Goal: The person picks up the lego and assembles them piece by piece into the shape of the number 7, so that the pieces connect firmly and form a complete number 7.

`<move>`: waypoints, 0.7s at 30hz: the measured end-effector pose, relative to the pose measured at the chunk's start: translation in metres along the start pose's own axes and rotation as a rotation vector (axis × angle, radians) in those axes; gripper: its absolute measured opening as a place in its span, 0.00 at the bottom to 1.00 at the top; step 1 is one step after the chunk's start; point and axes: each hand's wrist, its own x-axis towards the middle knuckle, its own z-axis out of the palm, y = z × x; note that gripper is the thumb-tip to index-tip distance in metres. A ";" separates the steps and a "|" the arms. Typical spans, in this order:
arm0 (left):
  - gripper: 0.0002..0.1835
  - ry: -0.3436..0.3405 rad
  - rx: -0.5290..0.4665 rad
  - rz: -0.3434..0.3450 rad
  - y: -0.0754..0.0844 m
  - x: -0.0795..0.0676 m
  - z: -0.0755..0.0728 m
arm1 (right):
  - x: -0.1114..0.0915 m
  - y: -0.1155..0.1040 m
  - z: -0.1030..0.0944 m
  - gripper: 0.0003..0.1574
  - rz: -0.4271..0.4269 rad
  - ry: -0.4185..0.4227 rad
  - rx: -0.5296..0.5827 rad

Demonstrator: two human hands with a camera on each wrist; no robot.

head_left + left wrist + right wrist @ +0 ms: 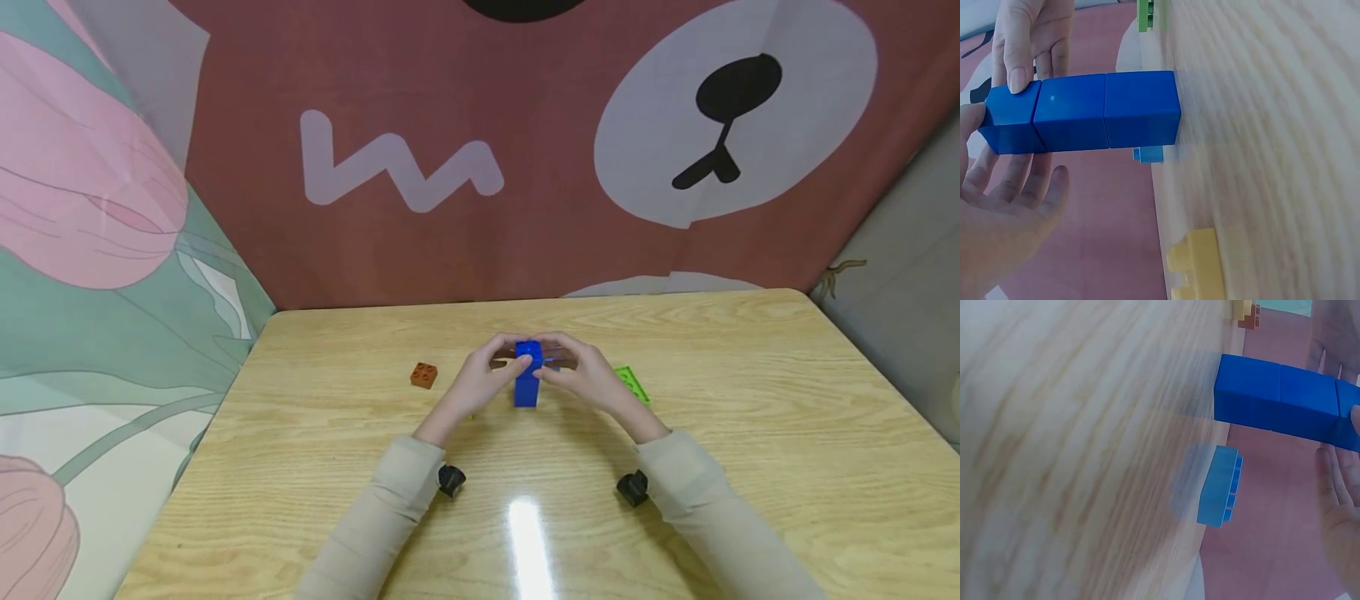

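A tower of three blue toy blocks [527,387] stands upright on the table in front of me. With thumb and fingers, my left hand [486,371] pinches the top blue block [1013,119] from the left. My right hand [581,373] holds that same block from the right, its thumb on the near face. In the left wrist view, the two lower blocks [1107,112] stay uncovered, with the bottom one at the tabletop. Beyond the top block, the fingers of both hands are partly hidden in the head view.
On the wooden table [300,500], an orange-brown brick [423,375] lies to the left and a green brick [632,383] to the right. A light blue brick [1217,487] lies near the tower's right side. A yellow brick [1200,265] is by my left wrist. A printed cloth [450,250] hangs behind.
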 end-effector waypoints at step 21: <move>0.21 -0.011 0.045 -0.025 0.003 0.001 -0.002 | -0.001 -0.005 0.000 0.29 0.071 0.006 -0.056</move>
